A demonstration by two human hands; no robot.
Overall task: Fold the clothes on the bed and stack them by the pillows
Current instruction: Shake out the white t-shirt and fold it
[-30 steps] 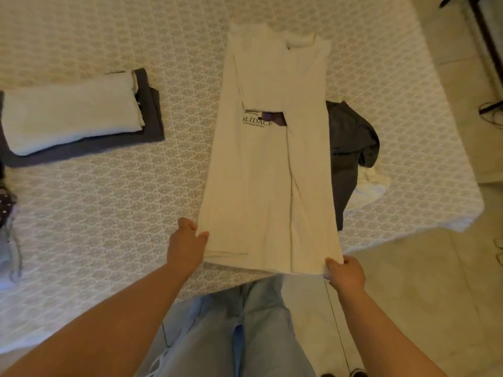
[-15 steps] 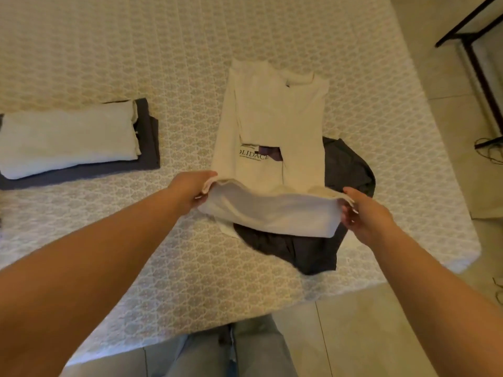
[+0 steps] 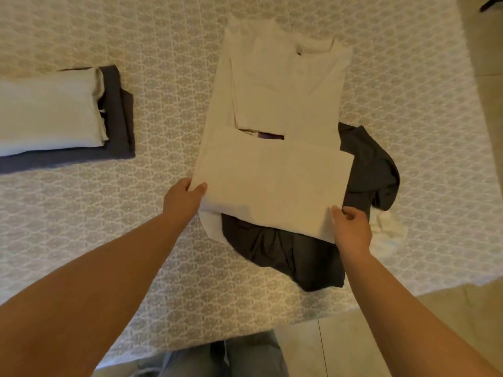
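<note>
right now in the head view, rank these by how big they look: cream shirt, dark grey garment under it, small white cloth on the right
1. cream shirt, largest
2. dark grey garment, partly hidden under the shirt, so its full size is unsure
3. small white cloth, smallest

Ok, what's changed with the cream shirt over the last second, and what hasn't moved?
Both hands carried the cream shirt's bottom hem up off the bed edge and away from the person, folding the lower part over the middle. The left hand and right hand keep their grip on the fold's near corners. The dark garment under it now shows. The folded stack at left stayed put.
</note>
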